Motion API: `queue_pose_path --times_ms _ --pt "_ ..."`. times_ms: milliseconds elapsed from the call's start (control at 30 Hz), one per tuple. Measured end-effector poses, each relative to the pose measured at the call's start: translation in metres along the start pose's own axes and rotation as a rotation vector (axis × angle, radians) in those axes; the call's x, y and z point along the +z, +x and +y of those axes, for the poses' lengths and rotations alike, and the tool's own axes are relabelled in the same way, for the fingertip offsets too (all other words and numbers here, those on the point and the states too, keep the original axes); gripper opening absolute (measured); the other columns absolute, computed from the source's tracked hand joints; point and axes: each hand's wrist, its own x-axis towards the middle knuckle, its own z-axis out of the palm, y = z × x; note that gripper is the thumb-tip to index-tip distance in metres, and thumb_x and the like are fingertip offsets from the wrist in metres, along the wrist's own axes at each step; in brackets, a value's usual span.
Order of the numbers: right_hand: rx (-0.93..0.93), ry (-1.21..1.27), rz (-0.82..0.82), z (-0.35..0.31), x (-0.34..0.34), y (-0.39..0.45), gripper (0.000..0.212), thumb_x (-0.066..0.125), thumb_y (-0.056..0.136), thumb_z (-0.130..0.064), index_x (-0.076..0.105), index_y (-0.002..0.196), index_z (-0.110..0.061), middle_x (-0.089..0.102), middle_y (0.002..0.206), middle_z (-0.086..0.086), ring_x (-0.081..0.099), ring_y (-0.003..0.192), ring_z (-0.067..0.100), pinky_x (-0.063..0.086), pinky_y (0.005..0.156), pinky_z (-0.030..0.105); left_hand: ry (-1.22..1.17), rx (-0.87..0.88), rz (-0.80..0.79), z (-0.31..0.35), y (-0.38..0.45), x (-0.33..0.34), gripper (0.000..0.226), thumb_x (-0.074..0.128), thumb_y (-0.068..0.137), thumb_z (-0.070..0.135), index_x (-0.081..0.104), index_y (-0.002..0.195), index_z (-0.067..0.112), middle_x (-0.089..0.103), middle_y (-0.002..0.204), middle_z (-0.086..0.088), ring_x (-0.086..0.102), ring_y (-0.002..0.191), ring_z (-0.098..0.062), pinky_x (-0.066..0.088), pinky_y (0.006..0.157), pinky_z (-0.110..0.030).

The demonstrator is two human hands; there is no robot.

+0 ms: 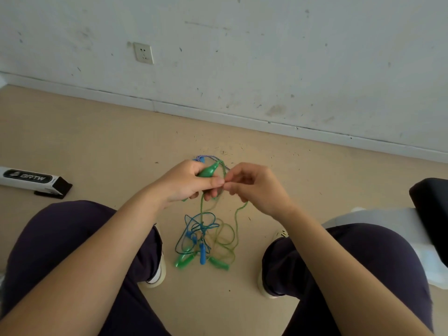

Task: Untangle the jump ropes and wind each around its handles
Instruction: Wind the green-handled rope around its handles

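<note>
A tan floor [97,141] meets a scuffed white wall [266,57] along a pale baseboard [218,116]. A white electrical outlet [143,53] sits low on the wall, above the baseboard. On the floor well left of the outlet lies a long white box with a black "BRTW" label [31,178]. At the right edge, a black object [431,202] rests on something white [388,220].
</note>
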Motion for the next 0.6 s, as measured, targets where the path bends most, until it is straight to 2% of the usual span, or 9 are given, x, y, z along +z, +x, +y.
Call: queue_pose_path --times_ms 100,200,267,333,433,500,600 --pt "-0.006 -0.033 0.159 -0.002 -0.007 0.002 0.007 0.067 0.088 -0.002 0.067 0.086 -0.008 0.061 0.066 -0.002 0.05 0.052 0.002 0.042 0.053 0.015 0.025 -0.025 -0.034 0.002 -0.001 -0.007 0.023 0.065 0.095 0.022 0.07 0.099 0.0 0.074 0.08 0.0 0.063 0.069 -0.01 0.034 0.053 -0.023" --pt "0.0 0.066 0.325 -0.003 -0.02 0.003 0.006 0.063 0.091 -0.002 0.065 0.088 -0.006 0.061 0.069 0.003 0.051 0.054 0.01 0.045 0.056 0.021 0.143 -0.093 0.001 -0.001 -0.003 -0.017 0.016 0.065 0.094 0.024 0.071 0.094 0.009 0.075 0.076 0.001 0.063 0.065 -0.006 0.033 0.052 -0.022" --pt "-0.001 0.12 0.293 -0.004 -0.024 0.002 0.004 0.063 0.091 0.0 0.064 0.093 -0.003 0.064 0.072 0.008 0.054 0.055 0.014 0.048 0.057 0.022 0.138 -0.073 0.054 -0.003 -0.003 -0.02 0.014 0.066 0.094 0.024 0.07 0.087 0.012 0.072 0.07 0.001 0.062 0.06 -0.006 0.036 0.051 -0.02" --pt "0.006 0.154 0.181 -0.005 -0.021 -0.001 0.011 0.068 0.088 -0.001 0.067 0.098 -0.005 0.068 0.075 0.01 0.056 0.055 0.015 0.05 0.058 0.023 0.052 -0.025 0.067 -0.001 -0.002 -0.017 0.015 0.067 0.094 0.023 0.07 0.086 0.01 0.069 0.066 0.0 0.06 0.06 -0.01 0.035 0.053 -0.023" --pt "0.002 0.142 0.015 -0.004 -0.007 -0.003 0.017 0.073 0.083 -0.001 0.069 0.098 -0.009 0.069 0.076 0.014 0.056 0.055 0.017 0.05 0.057 0.025 -0.013 0.017 0.011 0.003 -0.003 -0.007 0.016 0.067 0.093 0.022 0.068 0.082 0.011 0.065 0.064 -0.002 0.057 0.057 -0.013 0.034 0.052 -0.024" --pt "-0.011 0.104 -0.018 -0.003 0.001 -0.003 0.015 0.073 0.083 0.001 0.068 0.092 -0.01 0.067 0.076 0.018 0.055 0.057 0.018 0.048 0.054 0.023 -0.008 0.026 -0.032 0.004 -0.004 -0.001 0.017 0.066 0.093 0.022 0.065 0.08 0.011 0.065 0.065 -0.001 0.057 0.057 -0.012 0.034 0.05 -0.023" --pt "-0.015 0.062 0.036 -0.003 0.001 -0.001 0.02 0.069 0.084 0.005 0.066 0.082 -0.014 0.065 0.07 0.003 0.053 0.052 0.006 0.045 0.052 0.018 -0.019 0.028 -0.048 0.005 -0.004 -0.003 0.018 0.064 0.095 0.021 0.067 0.082 0.008 0.069 0.071 -0.002 0.058 0.062 -0.011 0.033 0.05 -0.022"
